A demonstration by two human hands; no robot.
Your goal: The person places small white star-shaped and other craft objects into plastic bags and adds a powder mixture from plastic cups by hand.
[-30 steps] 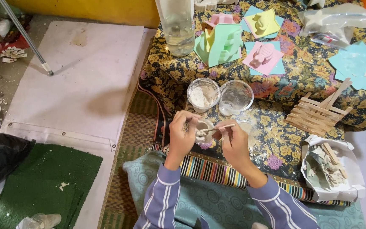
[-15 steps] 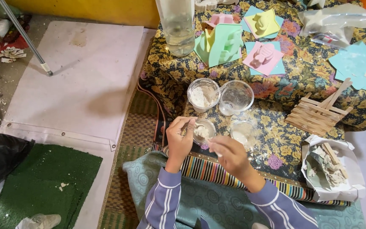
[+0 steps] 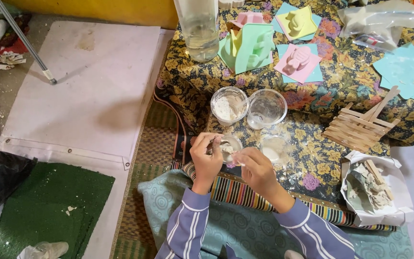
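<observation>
My left hand [image 3: 206, 158] grips a small clear plastic cup [image 3: 228, 144] with white paste in it, held just above the flowered cloth [image 3: 312, 91]. My right hand [image 3: 255, 167] is closed on a thin stick that dips into that cup; the stick is mostly hidden by my fingers. Beside my right hand stands another small clear cup [image 3: 274, 149]. Farther back are a cup of white powder [image 3: 228, 105] and a nearly empty clear cup [image 3: 266, 107].
A tall jar of water [image 3: 198, 29] stands at the back. Pastel moulds [image 3: 250, 45] and sheets lie behind the cups. Wooden sticks [image 3: 360, 124] lie at right, with a paper-lined bowl of scraps [image 3: 374, 187] below. A white mat [image 3: 87, 86] covers the floor at left.
My right hand has come down and left toward my body, from beside the cup to just below it. The left hand keeps hold of the cup.
</observation>
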